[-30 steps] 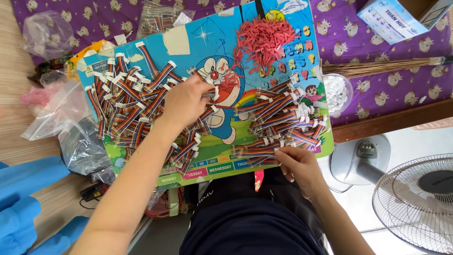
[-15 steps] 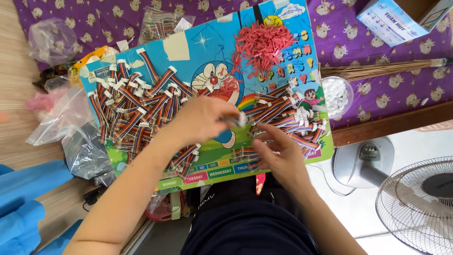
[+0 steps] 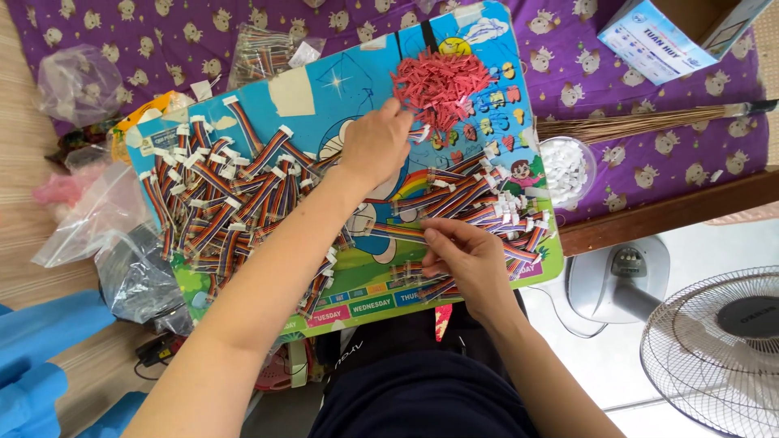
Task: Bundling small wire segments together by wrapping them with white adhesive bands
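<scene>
A colourful cartoon lap board (image 3: 324, 89) lies across my legs. Many short rainbow ribbon cables with white connectors are strewn on its left side (image 3: 219, 203) and its right side (image 3: 479, 203). A heap of small red pieces (image 3: 438, 85) sits at the top of the board. My left hand (image 3: 375, 146) reaches up to the lower edge of that red heap, fingertips touching it. My right hand (image 3: 462, 259) rests near the board's front edge and pinches one ribbon cable (image 3: 398, 231) that points left.
A clear cup of small white parts (image 3: 566, 169) stands right of the board. A bag of more cables (image 3: 268, 50), plastic bags (image 3: 89, 219), a cardboard box (image 3: 673, 32), a broom (image 3: 641, 123) and a floor fan (image 3: 722, 341) surround me. Blue fabric (image 3: 40, 357) lies at left.
My left hand left the cable pile and moved up and right to the red heap. My right hand came inward, met the left one, and now holds a cable.
</scene>
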